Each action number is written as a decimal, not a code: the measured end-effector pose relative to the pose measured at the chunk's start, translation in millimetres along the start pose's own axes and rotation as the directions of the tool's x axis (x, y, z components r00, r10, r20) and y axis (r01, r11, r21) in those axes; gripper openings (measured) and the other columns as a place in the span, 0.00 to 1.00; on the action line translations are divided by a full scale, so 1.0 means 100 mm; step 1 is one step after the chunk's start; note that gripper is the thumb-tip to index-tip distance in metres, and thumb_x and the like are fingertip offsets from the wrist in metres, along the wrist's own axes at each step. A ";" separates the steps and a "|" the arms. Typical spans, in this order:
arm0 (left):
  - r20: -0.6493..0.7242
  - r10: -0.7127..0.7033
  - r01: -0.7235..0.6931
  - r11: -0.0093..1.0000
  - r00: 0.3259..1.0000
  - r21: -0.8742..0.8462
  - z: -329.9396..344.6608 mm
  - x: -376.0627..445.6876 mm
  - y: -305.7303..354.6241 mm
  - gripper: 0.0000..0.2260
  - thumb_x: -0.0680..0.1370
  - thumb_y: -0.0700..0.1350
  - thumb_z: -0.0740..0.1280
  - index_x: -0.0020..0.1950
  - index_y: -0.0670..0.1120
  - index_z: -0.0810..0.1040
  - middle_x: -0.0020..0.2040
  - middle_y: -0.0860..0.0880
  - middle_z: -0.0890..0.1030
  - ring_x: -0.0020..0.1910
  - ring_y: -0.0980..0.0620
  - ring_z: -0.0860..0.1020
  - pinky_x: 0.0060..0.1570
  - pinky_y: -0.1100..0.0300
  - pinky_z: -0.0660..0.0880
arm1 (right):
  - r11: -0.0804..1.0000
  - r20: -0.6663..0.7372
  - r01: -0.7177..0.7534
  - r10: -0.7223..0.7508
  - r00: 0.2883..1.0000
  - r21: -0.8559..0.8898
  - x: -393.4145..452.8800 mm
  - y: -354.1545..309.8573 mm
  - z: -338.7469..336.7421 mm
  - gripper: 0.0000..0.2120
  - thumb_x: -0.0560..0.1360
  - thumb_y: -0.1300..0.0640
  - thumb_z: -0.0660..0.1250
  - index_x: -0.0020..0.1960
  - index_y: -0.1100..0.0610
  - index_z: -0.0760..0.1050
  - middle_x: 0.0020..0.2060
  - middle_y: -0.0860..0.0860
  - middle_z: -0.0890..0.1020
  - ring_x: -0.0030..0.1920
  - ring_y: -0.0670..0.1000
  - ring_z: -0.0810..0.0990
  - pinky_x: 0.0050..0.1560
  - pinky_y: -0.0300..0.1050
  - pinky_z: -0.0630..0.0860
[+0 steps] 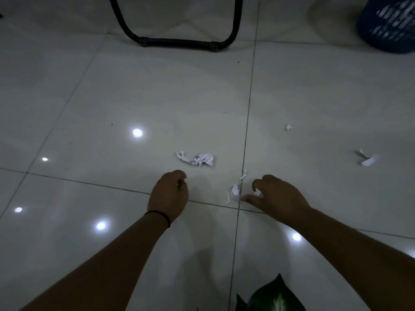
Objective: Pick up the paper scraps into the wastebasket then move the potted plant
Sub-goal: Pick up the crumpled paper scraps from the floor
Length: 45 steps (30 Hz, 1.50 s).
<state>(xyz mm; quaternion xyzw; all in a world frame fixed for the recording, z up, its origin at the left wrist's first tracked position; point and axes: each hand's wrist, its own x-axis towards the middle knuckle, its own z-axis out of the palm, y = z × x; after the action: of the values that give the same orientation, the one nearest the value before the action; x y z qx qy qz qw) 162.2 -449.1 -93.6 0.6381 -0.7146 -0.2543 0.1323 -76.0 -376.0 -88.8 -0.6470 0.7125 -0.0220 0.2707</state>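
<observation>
We reached for scraps on the floor.
L hand [168,194] curled loose, empty; R hand [277,196] pinched a small scrap [257,192]. Printed scrap [202,159] at 12, wastebasket [389,25] at 2, plant leaf [272,296] at 6.

Dim, grainy view: ceiling lights glare as white spots on the glossy floor [89,97], edges bowed and soft.

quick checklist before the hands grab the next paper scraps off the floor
1. Scraps within reach: ok, thin strips lie between the hands.
2. Right hand free: not ok, a small white scrap sits in its fingers.
3. Left hand free: cannot tell, fingers curled.
4. Printed crumpled scrap unobstructed: ok.
5. Blue wastebasket in sight: ok, far right.
6. Potted plant clear of arms: ok, leaves at bottom edge.
</observation>
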 end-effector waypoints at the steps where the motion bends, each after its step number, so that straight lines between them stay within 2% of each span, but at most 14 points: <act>1: -0.022 0.032 -0.031 0.999 0.999 0.023 0.03 0.02 0.08 0.12 0.78 0.47 0.57 0.41 0.44 0.77 0.40 0.43 0.80 0.44 0.41 0.78 0.43 0.55 0.70 | 1.000 -0.024 -0.002 0.002 1.000 -0.016 0.02 -0.04 0.01 0.17 0.73 0.37 0.60 0.37 0.51 0.69 0.38 0.50 0.71 0.42 0.54 0.77 0.40 0.43 0.68; 4: -0.075 0.027 -0.024 0.999 0.997 0.041 0.08 0.14 0.22 0.14 0.79 0.49 0.58 0.38 0.44 0.74 0.35 0.41 0.78 0.41 0.39 0.78 0.39 0.53 0.70 | 0.996 -0.062 0.048 -0.052 0.997 -0.074 0.09 -0.16 0.08 0.17 0.77 0.42 0.57 0.50 0.53 0.77 0.48 0.55 0.79 0.50 0.56 0.80 0.47 0.47 0.73; 6: -0.080 -0.008 0.008 1.000 0.997 0.002 0.10 0.21 0.25 0.10 0.78 0.47 0.60 0.52 0.43 0.77 0.44 0.39 0.82 0.46 0.38 0.79 0.45 0.52 0.73 | 0.989 -0.057 0.109 -0.115 0.992 -0.098 0.14 -0.22 0.15 0.15 0.79 0.46 0.54 0.59 0.52 0.73 0.54 0.55 0.79 0.52 0.58 0.80 0.48 0.48 0.75; 8: -0.020 -0.034 0.035 0.999 0.999 0.025 0.12 0.29 0.27 0.16 0.77 0.50 0.61 0.63 0.45 0.72 0.52 0.40 0.80 0.53 0.39 0.78 0.51 0.52 0.73 | 0.983 -0.015 0.141 -0.144 0.989 -0.116 0.16 -0.25 0.22 0.16 0.80 0.48 0.52 0.65 0.51 0.65 0.55 0.56 0.79 0.52 0.59 0.80 0.46 0.49 0.75; 12: 0.164 0.001 -0.039 0.973 0.986 0.226 0.18 0.46 0.27 0.25 0.75 0.50 0.63 0.72 0.49 0.63 0.61 0.40 0.72 0.59 0.40 0.75 0.57 0.50 0.73 | 0.966 0.091 0.156 -0.140 0.986 -0.206 0.19 -0.28 0.28 0.22 0.80 0.49 0.53 0.72 0.51 0.55 0.55 0.58 0.77 0.52 0.60 0.80 0.47 0.51 0.76; 15: 0.246 0.011 -0.084 0.953 0.969 0.290 0.24 0.54 0.28 0.20 0.76 0.49 0.63 0.67 0.48 0.68 0.59 0.40 0.73 0.57 0.39 0.75 0.56 0.49 0.74 | 0.957 0.081 0.190 -0.176 0.981 -0.220 0.18 -0.27 0.30 0.17 0.80 0.52 0.53 0.67 0.55 0.62 0.55 0.59 0.77 0.52 0.59 0.79 0.44 0.48 0.73; 19: 0.193 0.003 -0.044 0.977 0.981 0.209 0.28 0.53 0.29 0.09 0.76 0.45 0.62 0.52 0.42 0.76 0.52 0.39 0.75 0.49 0.39 0.77 0.46 0.55 0.73 | 0.959 0.099 0.209 -0.192 0.976 -0.193 0.10 -0.25 0.32 0.15 0.79 0.59 0.54 0.66 0.56 0.66 0.57 0.58 0.75 0.52 0.59 0.78 0.46 0.49 0.74; 26: -0.063 0.008 -0.018 0.988 0.998 -0.152 0.29 0.33 0.30 0.09 0.75 0.42 0.62 0.37 0.43 0.65 0.30 0.51 0.66 0.29 0.53 0.66 0.28 0.59 0.61 | 0.983 -0.037 0.175 -0.173 0.984 0.047 -0.08 -0.01 0.13 0.08 0.78 0.59 0.57 0.54 0.60 0.72 0.52 0.57 0.76 0.45 0.59 0.79 0.42 0.48 0.72; 28: -0.035 -0.087 0.074 0.954 0.996 -0.289 0.30 0.29 0.32 0.03 0.75 0.40 0.62 0.44 0.43 0.67 0.33 0.53 0.70 0.32 0.55 0.71 0.31 0.64 0.68 | 0.988 -0.086 0.125 -0.117 0.989 0.091 -0.11 0.11 0.09 0.06 0.78 0.58 0.59 0.49 0.60 0.73 0.44 0.57 0.79 0.42 0.58 0.78 0.40 0.48 0.71; 30: 0.045 -0.205 0.201 0.850 0.978 -0.487 0.31 0.26 0.35 0.06 0.76 0.38 0.61 0.51 0.46 0.71 0.39 0.55 0.74 0.38 0.51 0.78 0.40 0.60 0.77 | 0.990 -0.119 0.076 -0.062 0.991 0.119 -0.13 0.21 0.05 0.06 0.77 0.59 0.60 0.47 0.60 0.74 0.40 0.57 0.80 0.40 0.57 0.78 0.39 0.48 0.70; 32: 0.148 -0.293 0.317 0.703 0.945 -0.636 0.32 0.26 0.40 0.07 0.75 0.36 0.61 0.44 0.47 0.75 0.38 0.52 0.77 0.39 0.47 0.79 0.41 0.58 0.78 | 0.986 -0.122 0.042 -0.022 0.992 0.161 -0.16 0.27 0.01 0.06 0.76 0.62 0.61 0.47 0.60 0.77 0.40 0.57 0.82 0.42 0.57 0.79 0.42 0.49 0.73; 38: 0.346 -0.382 0.515 0.587 0.857 -0.625 0.22 0.25 0.64 0.12 0.73 0.36 0.63 0.31 0.47 0.77 0.28 0.48 0.75 0.25 0.53 0.68 0.25 0.67 0.65 | 0.970 -0.229 0.009 0.049 0.972 0.243 -0.27 0.33 -0.11 0.08 0.76 0.62 0.63 0.51 0.61 0.80 0.49 0.58 0.84 0.50 0.57 0.81 0.45 0.36 0.65; 41: 0.416 -0.435 0.601 0.540 0.798 -0.589 0.08 0.21 0.79 0.13 0.72 0.39 0.61 0.27 0.46 0.72 0.24 0.51 0.70 0.18 0.55 0.62 0.20 0.69 0.58 | 0.979 -0.205 -0.033 0.076 0.976 0.203 -0.39 0.42 -0.32 0.10 0.77 0.56 0.63 0.46 0.62 0.78 0.44 0.59 0.82 0.48 0.58 0.79 0.45 0.40 0.66; 45: 0.362 -0.407 0.545 0.619 0.839 -0.566 -0.21 0.06 1.07 0.14 0.72 0.48 0.63 0.29 0.45 0.68 0.30 0.48 0.70 0.25 0.51 0.62 0.27 0.64 0.58 | 0.992 -0.278 -0.034 0.066 0.958 0.119 -0.60 0.48 -0.89 0.17 0.74 0.49 0.65 0.33 0.58 0.68 0.30 0.52 0.71 0.36 0.53 0.71 0.40 0.41 0.61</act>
<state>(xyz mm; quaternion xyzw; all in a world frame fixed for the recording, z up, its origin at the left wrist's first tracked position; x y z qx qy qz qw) 81.8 -453.3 -20.2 0.6896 -0.3944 -0.5733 0.2005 -156.0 -340.2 -9.4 -0.6026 0.7576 -0.1470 0.2032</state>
